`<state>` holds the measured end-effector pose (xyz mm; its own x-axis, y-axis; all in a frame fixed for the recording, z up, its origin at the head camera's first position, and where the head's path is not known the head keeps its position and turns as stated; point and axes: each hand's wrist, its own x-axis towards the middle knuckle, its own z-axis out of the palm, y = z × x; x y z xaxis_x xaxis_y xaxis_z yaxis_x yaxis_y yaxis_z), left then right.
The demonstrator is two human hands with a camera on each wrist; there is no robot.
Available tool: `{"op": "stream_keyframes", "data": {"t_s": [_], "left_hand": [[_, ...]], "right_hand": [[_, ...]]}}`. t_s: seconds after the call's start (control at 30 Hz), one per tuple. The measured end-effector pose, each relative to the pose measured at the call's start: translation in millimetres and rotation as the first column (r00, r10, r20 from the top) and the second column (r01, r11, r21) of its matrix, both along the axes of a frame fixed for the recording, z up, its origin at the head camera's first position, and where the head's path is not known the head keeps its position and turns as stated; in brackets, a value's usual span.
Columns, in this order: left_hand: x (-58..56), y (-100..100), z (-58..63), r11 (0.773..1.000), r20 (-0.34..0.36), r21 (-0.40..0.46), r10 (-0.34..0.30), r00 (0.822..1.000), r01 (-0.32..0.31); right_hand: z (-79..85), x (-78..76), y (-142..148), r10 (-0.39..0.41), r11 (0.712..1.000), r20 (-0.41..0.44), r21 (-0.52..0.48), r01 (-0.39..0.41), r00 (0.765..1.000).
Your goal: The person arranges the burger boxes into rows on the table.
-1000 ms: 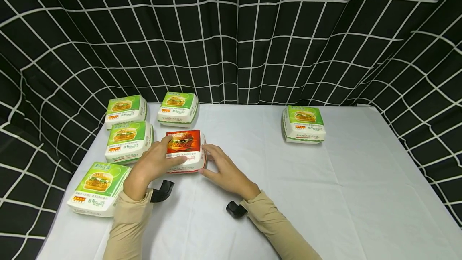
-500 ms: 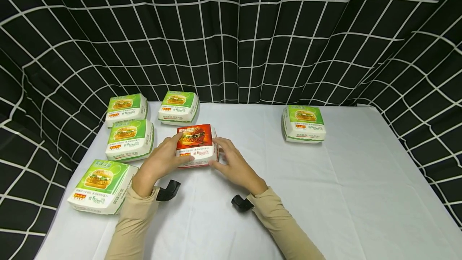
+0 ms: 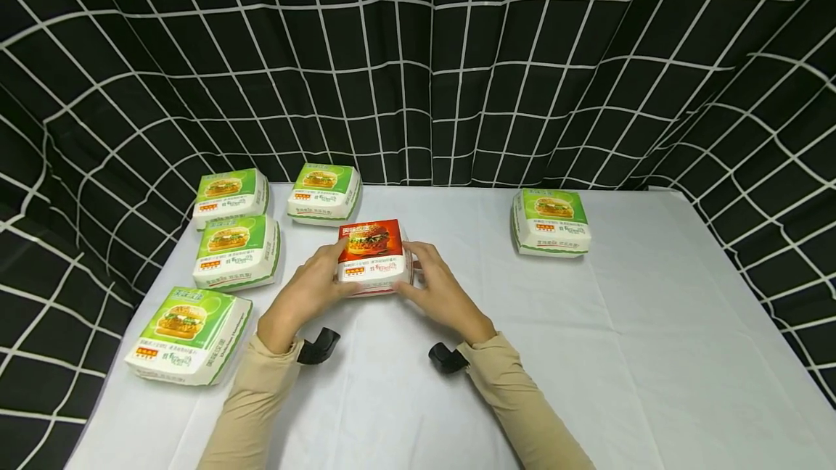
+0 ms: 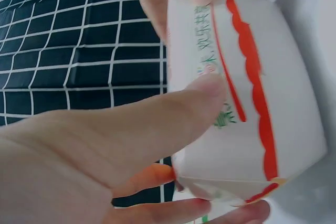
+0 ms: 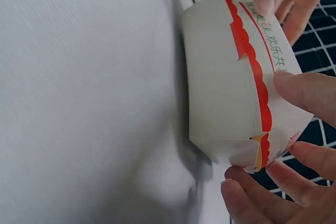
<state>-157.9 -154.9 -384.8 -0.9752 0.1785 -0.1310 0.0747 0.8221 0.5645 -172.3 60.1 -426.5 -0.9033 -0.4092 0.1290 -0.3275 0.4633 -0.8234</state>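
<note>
Red-and-white burger carton [image 3: 372,264] is gripped between left hand [image 3: 310,289] and right hand [image 3: 445,291], fingers partly hiding its sides.

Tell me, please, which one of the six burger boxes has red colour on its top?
It is the red-topped box, held between the left hand and the right hand. The other five boxes all show green on top instead.

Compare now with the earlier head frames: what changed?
The red burger box moved right and slightly away from the person; the left hand and right hand moved with it, one at each side. No letting go shows. The five green burger boxes stayed put on the white tablecloth.
</note>
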Motion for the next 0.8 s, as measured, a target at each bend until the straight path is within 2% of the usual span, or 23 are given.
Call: {"op": "stream_keyframes", "data": {"t_s": [0.47,0.8], "left_hand": [[-14.8,24,-14.2,0.998,-0.125,0.059,-0.014,0.992,0.022],[-23.5,41,-13.7,0.996,-0.219,0.085,-0.01,0.976,0.03]], "right_hand": [[6.8,-12.2,26,-0.056,0.998,0.041,0.001,0.056,0.998],[10.2,-18.1,43,-0.09,0.996,0.019,0.003,0.09,0.996]]}}
